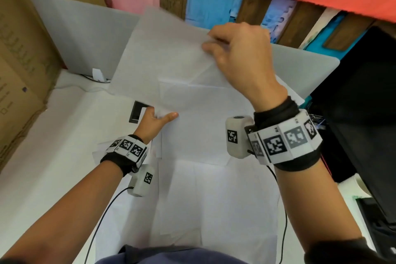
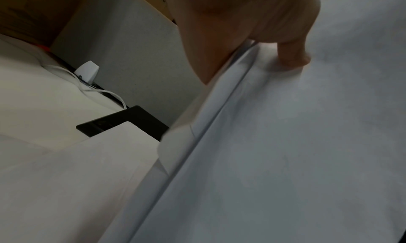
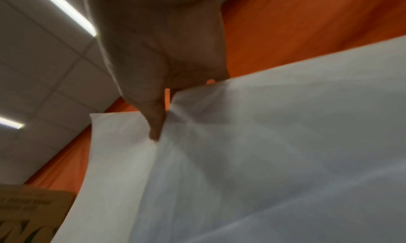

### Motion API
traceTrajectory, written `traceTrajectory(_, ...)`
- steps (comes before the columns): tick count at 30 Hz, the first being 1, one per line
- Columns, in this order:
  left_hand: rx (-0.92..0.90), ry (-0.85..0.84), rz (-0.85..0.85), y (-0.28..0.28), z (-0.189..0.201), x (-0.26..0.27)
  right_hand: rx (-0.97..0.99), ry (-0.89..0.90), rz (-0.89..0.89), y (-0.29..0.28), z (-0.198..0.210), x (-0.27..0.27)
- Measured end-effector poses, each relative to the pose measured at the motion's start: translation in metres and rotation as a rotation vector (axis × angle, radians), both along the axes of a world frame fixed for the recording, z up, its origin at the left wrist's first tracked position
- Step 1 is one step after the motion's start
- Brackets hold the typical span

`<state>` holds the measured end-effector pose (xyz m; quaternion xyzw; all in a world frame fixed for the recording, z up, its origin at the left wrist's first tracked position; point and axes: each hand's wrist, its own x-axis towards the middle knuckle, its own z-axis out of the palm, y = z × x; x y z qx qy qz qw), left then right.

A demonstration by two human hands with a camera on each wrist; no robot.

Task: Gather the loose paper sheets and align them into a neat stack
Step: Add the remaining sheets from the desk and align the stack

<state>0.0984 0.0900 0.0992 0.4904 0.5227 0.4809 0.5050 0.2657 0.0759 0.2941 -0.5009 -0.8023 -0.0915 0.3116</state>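
Note:
Several white paper sheets (image 1: 192,100) are lifted off the table as an uneven bundle, their edges fanned apart. My right hand (image 1: 233,49) pinches the bundle's far upper edge, thumb in front and fingers behind; the right wrist view shows the thumb (image 3: 154,125) pressed into the sheets (image 3: 263,159). My left hand (image 1: 157,119) grips the bundle's left edge lower down, thumb on top. In the left wrist view the thumb (image 2: 292,55) lies on the top sheet (image 2: 285,142) and the staggered edges show. More loose sheets (image 1: 214,199) lie flat on the table below.
A large cardboard box (image 1: 25,49) stands at the left. A white panel (image 1: 85,34) leans at the back, with a white cable and plug (image 1: 98,75) at its foot. A small black object (image 1: 138,111) lies by my left hand. Black equipment (image 1: 364,113) fills the right.

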Motion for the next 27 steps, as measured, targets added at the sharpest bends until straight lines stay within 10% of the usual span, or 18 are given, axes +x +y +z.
traceTrajectory(8, 0.129, -0.031, -0.081, 0.002, 0.0, -0.001, 0.041, 0.877, -0.005, -0.001, -0.017, 0.087)
traceTrajectory(22, 0.123, -0.066, -0.077, 0.011, -0.009, -0.003, -0.193, 1.363, -0.239, -0.02, -0.135, 0.134)
traceTrajectory(27, 0.121, -0.068, -0.074, 0.012, -0.01, -0.003, -0.416, 1.626, -0.025, -0.034, -0.186, 0.145)
